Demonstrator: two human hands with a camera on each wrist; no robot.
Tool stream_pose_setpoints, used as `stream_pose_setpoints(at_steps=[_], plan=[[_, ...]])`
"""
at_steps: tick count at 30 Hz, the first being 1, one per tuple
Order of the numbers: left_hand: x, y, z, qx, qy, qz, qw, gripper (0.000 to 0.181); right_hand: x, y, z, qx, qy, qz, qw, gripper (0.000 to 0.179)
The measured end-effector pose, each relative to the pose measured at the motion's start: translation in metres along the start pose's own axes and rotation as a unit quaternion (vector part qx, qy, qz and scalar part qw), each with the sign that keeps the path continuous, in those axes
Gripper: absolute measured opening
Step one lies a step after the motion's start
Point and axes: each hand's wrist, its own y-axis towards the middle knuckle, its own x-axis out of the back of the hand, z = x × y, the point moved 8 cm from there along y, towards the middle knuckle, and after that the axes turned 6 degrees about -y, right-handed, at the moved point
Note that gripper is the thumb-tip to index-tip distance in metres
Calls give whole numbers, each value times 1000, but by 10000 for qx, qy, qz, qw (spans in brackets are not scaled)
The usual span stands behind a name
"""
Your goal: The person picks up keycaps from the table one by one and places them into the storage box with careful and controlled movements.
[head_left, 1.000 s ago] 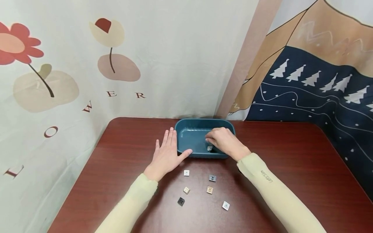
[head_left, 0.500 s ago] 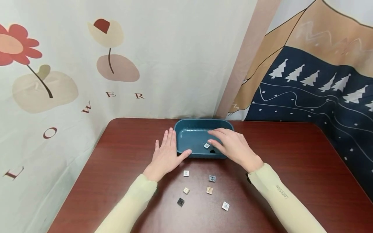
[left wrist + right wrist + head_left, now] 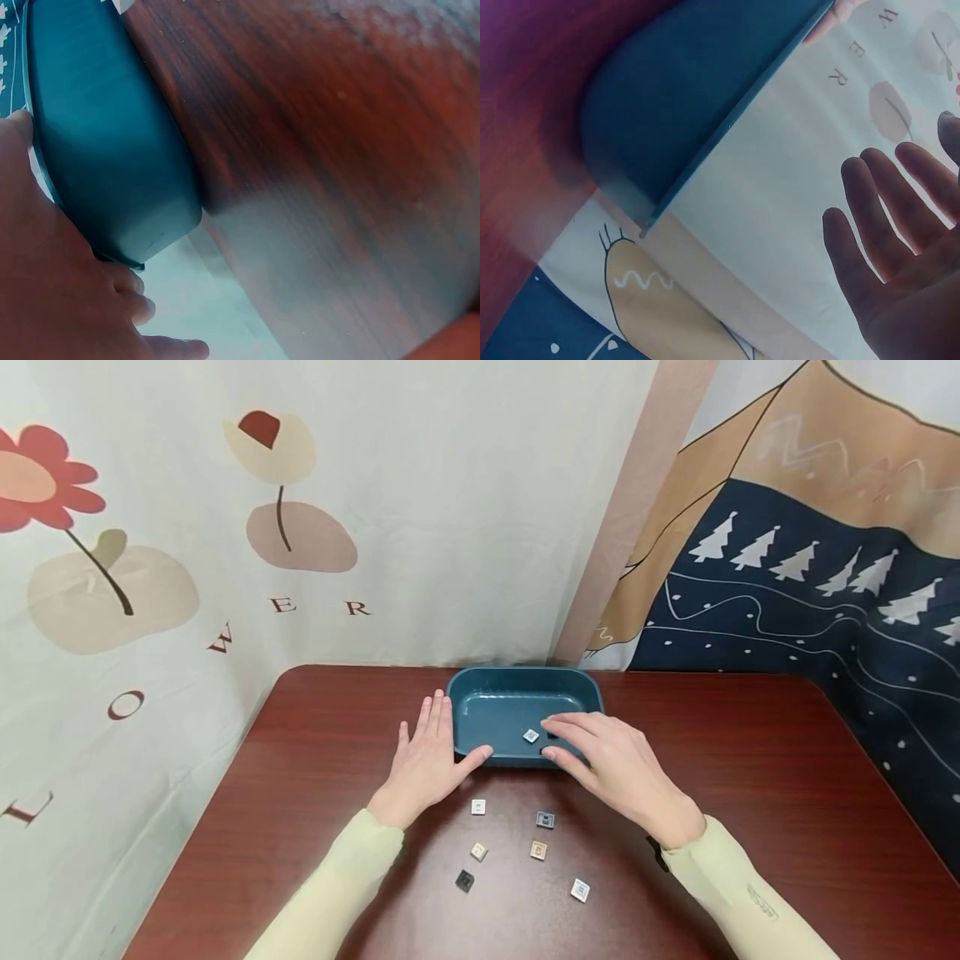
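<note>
My left hand point(image 3: 422, 764) lies against the left end of a dark teal basin point(image 3: 480, 675), fingers straight and thumb over its front rim. In the left wrist view, the left hand point(image 3: 60, 285) is beside the basin's wall point(image 3: 112, 127). Above the basin's front right part, my right hand point(image 3: 618, 760) hovers with fingers and thumb apart, holding nothing. The right wrist view shows the right hand's spread fingers point(image 3: 870, 225). A white square keycap point(image 3: 531, 736) lies in the basin near the right fingertips. Dark bits beside it are partly hidden by that hand.
On the red-brown table point(image 3: 337, 710), in front of the basin, lie several loose keycaps: white point(image 3: 478, 807), blue-grey point(image 3: 545, 819), tan point(image 3: 538, 850), cream point(image 3: 479, 852), black point(image 3: 465, 881) and another white keycap point(image 3: 580, 890). A printed curtain point(image 3: 450, 527) hangs behind the table.
The right hand's fingers have spread apart, and the hand has drawn back to the right and toward me. The white keycap in the basin has shifted slightly left. The left hand stays put.
</note>
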Motion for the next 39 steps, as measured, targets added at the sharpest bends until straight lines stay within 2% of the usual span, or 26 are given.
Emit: stream_pose_setpoints(at_steps=[9,15,19,25,29,33,39], plan=[[0,0,0,-6,9,-11,10000,109,6,-22,15,375,-59,-135,9992,44],[0,1,0,-55,63,-64,9999,109,8,-37,20,392,-111,118,9991,53],[1,1,1,-56,120,-100,9999,109,8,-47,24,421,-105,271,9987,48],[0,1,0,-78,59,-104,9999,109,3,-66,26,320,5,792,9963,44],[-1,1,0,-54,71,-79,9999,109,0,-82,29,420,38,1049,9936,46],[0,1,0,-33,67,-89,9999,109,-5,-94,32,498,99,1323,9899,53],[-1,1,0,-72,74,-85,9999,109,-16,-112,36,375,193,2033,9782,69]])
